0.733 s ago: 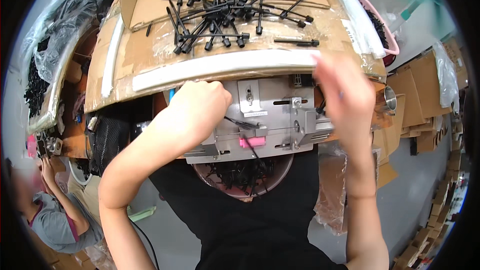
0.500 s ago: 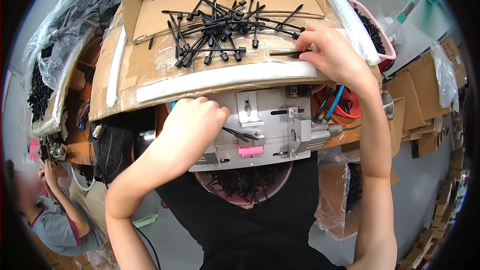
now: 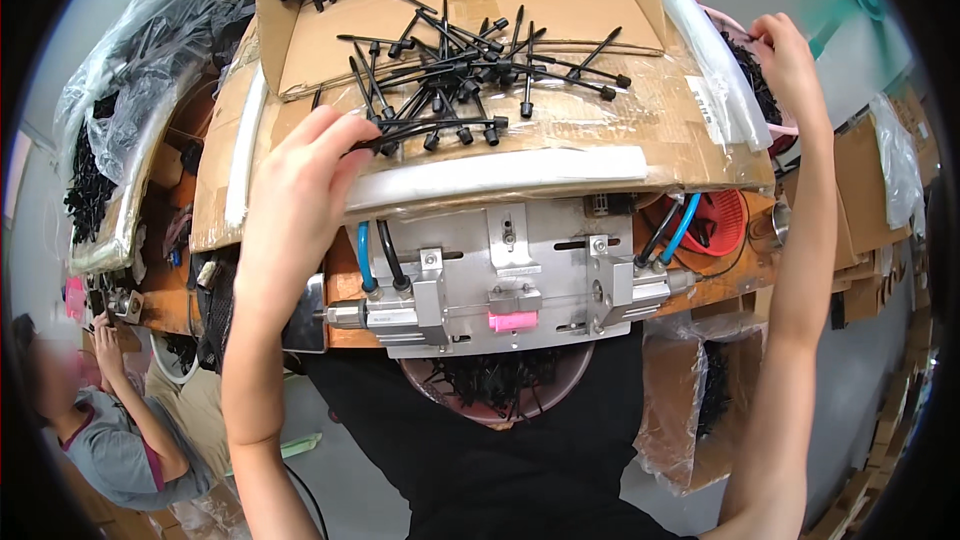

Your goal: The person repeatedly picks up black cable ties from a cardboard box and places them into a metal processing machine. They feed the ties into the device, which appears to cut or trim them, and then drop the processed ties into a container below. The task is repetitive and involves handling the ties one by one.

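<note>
My left hand [image 3: 308, 190] reaches to the front left of a loose pile of black plastic stems [image 3: 455, 75], thin rods with a thicker knob at one end. Its thumb and fingers close on a black stem [image 3: 430, 125] at the pile's edge. Far to the right, my right hand [image 3: 788, 65] is over a pink basket [image 3: 780, 128] that holds more dark pieces. Those fingers are curled together, and whatever they may hold is hidden. Between my arms sits a metal fixture plate [image 3: 470, 318] with a clamp cylinder on each side and a pink block [image 3: 513, 322].
The pile rests on a cardboard surface [image 3: 660, 105] edged with white foam. Below the fixture stands a bowl of black pieces [image 3: 490, 380]. A red basket [image 3: 735, 225] is at right; a green fan [image 3: 860, 0] stands behind. A co-worker [image 3: 130, 430] sits at left.
My left hand has moved from the fixture up to the pile; the rods that stuck out from it there are gone. My right hand has swung from the cardboard to the pink basket.
</note>
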Demonstrator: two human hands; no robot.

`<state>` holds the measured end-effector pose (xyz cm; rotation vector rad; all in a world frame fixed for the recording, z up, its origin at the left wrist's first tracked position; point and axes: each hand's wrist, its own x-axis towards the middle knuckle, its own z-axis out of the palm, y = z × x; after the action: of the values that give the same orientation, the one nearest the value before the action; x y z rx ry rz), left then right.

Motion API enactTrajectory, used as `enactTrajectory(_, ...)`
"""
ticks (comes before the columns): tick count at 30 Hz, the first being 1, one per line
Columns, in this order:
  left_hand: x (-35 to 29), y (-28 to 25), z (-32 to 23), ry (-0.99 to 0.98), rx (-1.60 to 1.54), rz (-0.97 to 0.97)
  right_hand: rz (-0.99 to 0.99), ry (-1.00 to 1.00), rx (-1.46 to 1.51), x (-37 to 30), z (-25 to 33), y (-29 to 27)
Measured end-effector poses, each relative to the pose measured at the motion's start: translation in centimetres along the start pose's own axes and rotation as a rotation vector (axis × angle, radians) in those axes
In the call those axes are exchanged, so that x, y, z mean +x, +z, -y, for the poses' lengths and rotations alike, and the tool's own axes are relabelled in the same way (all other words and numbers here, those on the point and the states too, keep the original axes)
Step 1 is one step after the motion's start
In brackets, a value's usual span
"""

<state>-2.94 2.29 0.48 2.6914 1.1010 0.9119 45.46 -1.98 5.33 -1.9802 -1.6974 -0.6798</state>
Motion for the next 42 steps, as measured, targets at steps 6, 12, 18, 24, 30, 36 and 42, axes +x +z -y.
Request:
enactTrajectory(6,0.5,1.9,-2.0,0.02,-0.125,-0.072,-0.06,-0.252,0.185,-0.1,4.6,1.9)
enactTrajectory(12,-0.1,1.4,-1.8,-0.019,-0.102,-0.181,0.072,-0.404,0.543,-5.9,17.9,0.3)
enactTrajectory(18,-3.0,-0.5,-0.9,-0.277,-0.456,-0.174,0.093,-0.66,0.604,-5.0,26.1,2.5)
enactTrajectory(24,-8.3,0.7,-4.7,-0.326,-0.304,-0.353,0.154,-0.764,0.243,-3.4,28.0,3.9)
enactTrajectory(30,-14.7,7.1,-11.9,-0.082,-0.135,-0.018,0.124,-0.119,0.871,-2.6,22.1,1.2)
enactTrajectory(36,-15.4,10.7,-13.2,-0.115,-0.011,0.086,-0.147,0.126,1.291,-4.3,20.0,-2.8)
enactTrajectory(42,-15.0,11.3,-13.3,-0.087,-0.047,0.064,-0.198,0.189,1.491,-9.4,16.1,-6.1)
